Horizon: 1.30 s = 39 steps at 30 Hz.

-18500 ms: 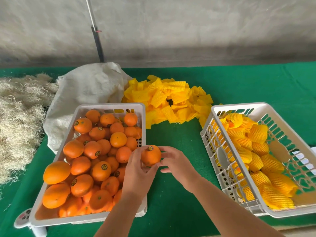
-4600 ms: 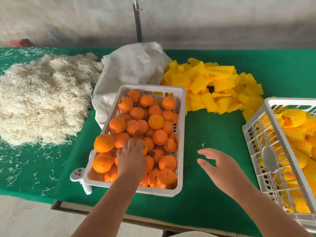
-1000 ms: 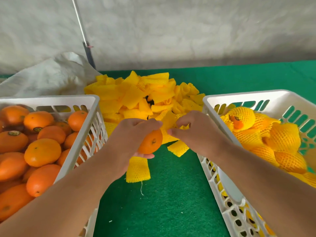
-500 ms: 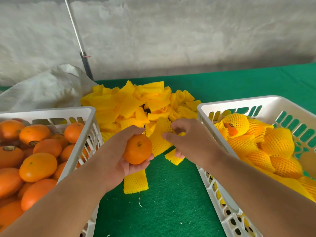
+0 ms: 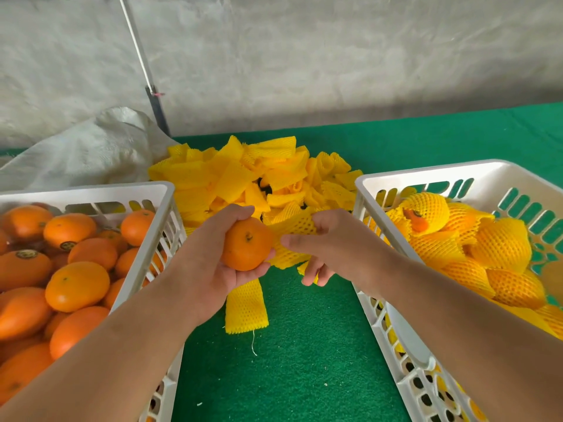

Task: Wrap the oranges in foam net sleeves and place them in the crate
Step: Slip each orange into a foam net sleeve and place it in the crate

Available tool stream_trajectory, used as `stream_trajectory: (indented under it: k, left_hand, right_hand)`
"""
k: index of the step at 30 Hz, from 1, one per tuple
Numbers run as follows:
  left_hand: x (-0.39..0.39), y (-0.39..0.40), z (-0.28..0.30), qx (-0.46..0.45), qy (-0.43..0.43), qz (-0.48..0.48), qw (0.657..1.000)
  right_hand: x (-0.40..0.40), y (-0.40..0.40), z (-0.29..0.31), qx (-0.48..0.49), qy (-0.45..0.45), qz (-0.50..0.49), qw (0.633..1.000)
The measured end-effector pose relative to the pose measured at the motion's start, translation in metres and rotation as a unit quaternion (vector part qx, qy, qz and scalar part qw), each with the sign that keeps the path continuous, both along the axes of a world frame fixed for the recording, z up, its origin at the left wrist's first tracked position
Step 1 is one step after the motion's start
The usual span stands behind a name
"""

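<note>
My left hand point(image 5: 210, 263) grips a bare orange point(image 5: 246, 243) above the green table, between the two crates. My right hand point(image 5: 341, 242) pinches a yellow foam net sleeve point(image 5: 294, 229) right beside the orange; the sleeve touches the fruit's right side. Behind both hands lies the pile of yellow sleeves point(image 5: 243, 178). A white crate point(image 5: 164, 208) on the left is full of bare oranges point(image 5: 76, 284). The white crate point(image 5: 405, 175) on the right holds several oranges wrapped in yellow net point(image 5: 499, 242).
One loose sleeve point(image 5: 245, 309) lies flat on the green cloth point(image 5: 304, 360) under my left wrist. A white sack point(image 5: 91, 150) is bunched at the back left, with a thin pole point(image 5: 146, 83) standing against the grey wall behind it.
My right hand has lifted a sleeve off the pile and brought it against the orange. My left hand has kept hold of the orange and stayed in about the same place.
</note>
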State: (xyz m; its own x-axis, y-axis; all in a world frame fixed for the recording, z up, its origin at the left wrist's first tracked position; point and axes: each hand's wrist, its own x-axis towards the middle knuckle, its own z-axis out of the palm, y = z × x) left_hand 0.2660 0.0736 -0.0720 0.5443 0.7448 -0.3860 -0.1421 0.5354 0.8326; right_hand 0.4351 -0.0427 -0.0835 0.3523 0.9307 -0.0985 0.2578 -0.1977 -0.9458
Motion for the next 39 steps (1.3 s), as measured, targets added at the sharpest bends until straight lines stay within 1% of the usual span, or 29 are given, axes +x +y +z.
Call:
stream_trajectory:
  k: [2,5,8,11,14,16,20,22,24,27,29,31,34,36,39]
  left_hand:
    - [0.0,-0.001,0.002,0.017,-0.017,0.012,1.0]
    - [0.0,-0.003,0.006,0.027,-0.015,0.014,0.999]
    - [0.0,-0.008,0.008,0.02,-0.001,-0.031,0.999]
    - [0.001,-0.011,0.009,0.042,-0.001,-0.082,0.996]
    - [0.002,-0.01,0.012,0.065,0.012,-0.06,0.996]
    - [0.002,-0.009,0.012,0.077,0.018,-0.054,0.995]
    - [-0.001,-0.011,0.012,0.088,0.006,-0.059,0.994]
    - [-0.003,-0.011,0.014,0.1,-0.009,-0.045,0.994]
    - [-0.005,-0.01,0.017,0.108,-0.026,-0.029,0.993]
    - [-0.007,-0.01,0.02,0.112,-0.027,-0.019,0.993]
    - [-0.007,-0.011,0.02,0.109,-0.021,-0.022,0.994]
    - [-0.006,-0.013,0.021,0.1,-0.001,-0.027,0.995]
    - [-0.003,-0.017,0.024,0.088,0.032,-0.03,0.995]
    - [-0.003,-0.018,0.026,0.096,0.053,-0.041,0.993]
    - [-0.003,-0.021,0.029,0.093,0.07,-0.074,0.99]
  right_hand:
    - [0.0,0.001,0.001,0.0,0.008,-0.009,1.0]
    - [-0.001,0.0,0.002,-0.004,-0.005,-0.026,1.0]
    - [0.0,-0.002,0.003,0.004,-0.011,-0.018,1.0]
    - [0.0,-0.003,0.003,0.008,-0.04,-0.004,0.999]
    - [-0.003,-0.003,0.003,-0.008,-0.078,-0.004,0.997]
    - [-0.007,-0.003,0.002,0.007,-0.093,0.007,0.996]
    - [-0.009,-0.003,0.005,0.037,-0.076,0.03,0.996]
    - [-0.01,-0.004,0.006,0.013,-0.069,0.04,0.997]
    - [-0.012,-0.006,0.004,-0.031,-0.09,0.051,0.994]
    - [-0.013,-0.007,0.003,-0.087,-0.123,0.057,0.987]
    - [-0.011,-0.007,0.004,-0.072,-0.138,0.027,0.987]
    - [-0.01,-0.005,0.003,-0.021,-0.12,-0.001,0.993]
    - [-0.006,-0.003,0.0,0.044,-0.104,-0.006,0.994]
    - [-0.006,-0.003,0.0,0.051,-0.099,-0.004,0.994]
    - [-0.005,-0.003,0.002,0.031,-0.091,-0.023,0.995]
